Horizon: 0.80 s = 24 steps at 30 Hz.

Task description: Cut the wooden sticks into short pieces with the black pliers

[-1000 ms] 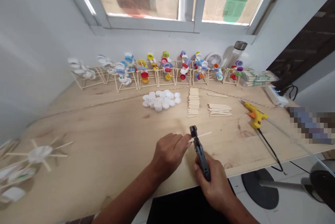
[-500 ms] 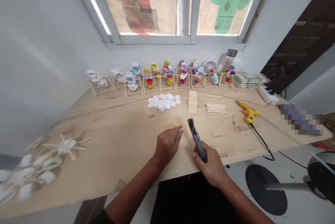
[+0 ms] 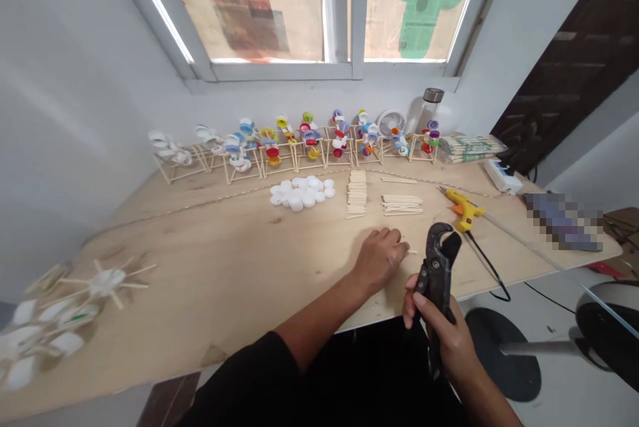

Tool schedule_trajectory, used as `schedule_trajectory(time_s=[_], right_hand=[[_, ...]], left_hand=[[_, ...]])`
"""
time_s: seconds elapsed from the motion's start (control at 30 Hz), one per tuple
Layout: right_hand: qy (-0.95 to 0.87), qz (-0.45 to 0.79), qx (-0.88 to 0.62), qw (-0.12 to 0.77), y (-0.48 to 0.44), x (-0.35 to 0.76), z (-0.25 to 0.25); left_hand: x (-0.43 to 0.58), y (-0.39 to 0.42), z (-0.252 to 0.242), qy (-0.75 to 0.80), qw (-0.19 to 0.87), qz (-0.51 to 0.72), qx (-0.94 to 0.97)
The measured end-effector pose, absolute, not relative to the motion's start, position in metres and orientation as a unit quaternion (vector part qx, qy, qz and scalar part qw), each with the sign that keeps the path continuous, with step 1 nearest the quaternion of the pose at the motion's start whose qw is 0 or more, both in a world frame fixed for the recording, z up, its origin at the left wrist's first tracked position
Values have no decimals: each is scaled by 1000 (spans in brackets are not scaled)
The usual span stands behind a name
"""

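Observation:
My left hand (image 3: 380,258) is closed low over the table, its fingers curled down. A short pale end of a wooden stick (image 3: 412,253) pokes out at its fingertips; the rest is hidden. My right hand (image 3: 449,334) grips the handles of a black pipe cutter (image 3: 437,274). The cutter's hooked jaw and blade stand apart, to the right of my left hand, with nothing between them. Beyond the hands lie a ladder-like column of short sticks (image 3: 356,194) and a pile of longer sticks (image 3: 402,205).
White bottle caps (image 3: 302,193) sit mid-table. Behind them stand several stick frames with coloured cap wheels (image 3: 272,151). A yellow glue gun (image 3: 464,209) with a trailing cord lies right, near a power strip (image 3: 502,177). Spoked cap wheels (image 3: 107,283) lie left.
My left hand has moved right, the stick end still at its fingertips. My right hand has moved right and turned the cutter, whose jaws now show spread apart. The view has shifted slightly.

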State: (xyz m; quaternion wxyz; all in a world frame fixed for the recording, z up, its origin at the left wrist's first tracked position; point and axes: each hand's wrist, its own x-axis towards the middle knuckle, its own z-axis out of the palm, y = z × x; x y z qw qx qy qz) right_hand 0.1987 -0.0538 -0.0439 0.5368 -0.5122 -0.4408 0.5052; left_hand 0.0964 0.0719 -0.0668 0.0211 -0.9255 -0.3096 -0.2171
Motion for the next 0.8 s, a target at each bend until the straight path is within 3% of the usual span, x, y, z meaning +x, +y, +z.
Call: schedule_trajectory(time_s=[0.3, 0.8], right_hand=[[-418, 523, -507, 543, -56, 208, -49], [-411, 534, -499, 545, -58, 209, -53]], left_hand=[[106, 78, -65, -227, 120, -136, -957], [86, 92, -59, -307, 120, -52, -943]])
